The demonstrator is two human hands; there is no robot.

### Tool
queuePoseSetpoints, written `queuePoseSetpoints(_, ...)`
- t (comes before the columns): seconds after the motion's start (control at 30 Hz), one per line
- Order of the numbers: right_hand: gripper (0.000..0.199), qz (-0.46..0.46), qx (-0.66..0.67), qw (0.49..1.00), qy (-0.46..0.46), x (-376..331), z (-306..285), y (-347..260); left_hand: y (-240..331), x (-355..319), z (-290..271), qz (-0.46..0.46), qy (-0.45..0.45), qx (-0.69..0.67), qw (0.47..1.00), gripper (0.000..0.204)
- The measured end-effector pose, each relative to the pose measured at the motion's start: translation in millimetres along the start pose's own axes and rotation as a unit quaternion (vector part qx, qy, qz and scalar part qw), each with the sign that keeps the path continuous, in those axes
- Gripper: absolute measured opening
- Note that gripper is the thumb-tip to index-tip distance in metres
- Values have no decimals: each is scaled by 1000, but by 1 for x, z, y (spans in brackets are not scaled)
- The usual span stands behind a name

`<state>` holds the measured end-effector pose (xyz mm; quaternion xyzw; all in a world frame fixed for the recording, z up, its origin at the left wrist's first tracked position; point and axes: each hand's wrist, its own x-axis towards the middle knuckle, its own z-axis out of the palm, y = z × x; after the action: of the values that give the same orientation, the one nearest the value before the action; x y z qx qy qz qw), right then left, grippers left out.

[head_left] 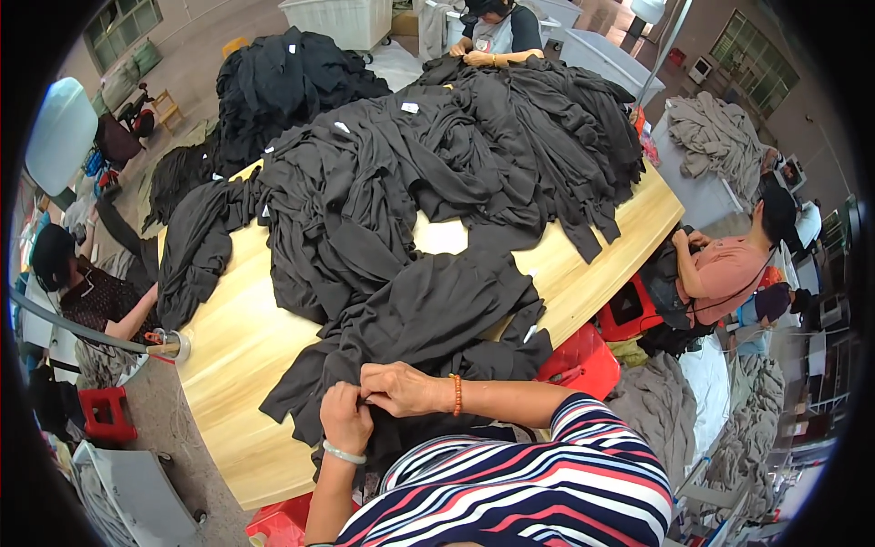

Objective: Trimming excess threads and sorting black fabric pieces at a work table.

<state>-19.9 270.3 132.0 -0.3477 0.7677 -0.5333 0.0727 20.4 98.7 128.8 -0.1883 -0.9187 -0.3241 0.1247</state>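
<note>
Partly, the fingertips are lost where the left hand (pixel 345 419) and right hand (pixel 401 389) meet, pinched close together on the near edge of a dark garment (pixel 428 305); the exact fold between them cannot be made out. The garment lies at the near side of the counter (pixel 228 392), its far end running up against a large heap of dark clothes (pixel 351 173), so where one piece stops and the next starts is hard to tell. The striped sleeve (pixel 592 433) and the right forearm cover part of what lies nearest.

Around the garment, the heap fills most of the far side, small white tags showing here and there. A blacker pile (pixel 296 87) stands beyond it at far left. A red stool (pixel 583 360) shows just off the near right edge.

Pale wood grain marks the counter, with a bright glare patch amid the clothes. Co-workers sit left, right and far, with white bins (pixel 337 23) behind; the rim darkens into black.
</note>
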Motion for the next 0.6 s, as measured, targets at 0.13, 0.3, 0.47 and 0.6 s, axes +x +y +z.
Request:
queuePoseSetpoints(0.13, 6, 47, -23, 998, 42, 0, 4, 13, -2, 9, 12, 5, -5, 79, 997, 15)
queuePoseSetpoints(0.3, 14, 309, 314, 897, 28, 18, -35, -4, 18, 12, -1, -42, 110, -83, 990, 28)
queuePoseSetpoints(0.47, 15, 329, 383, 863, 7, 28, -48, -9, 16, -3, 17, -122, 37, -160, 979, 48)
queuePoseSetpoints(0.6, 17, 339, 423, 840, 16, 27, -53, -8, 36, 12, 13, -165, 0, -89, 982, 55)
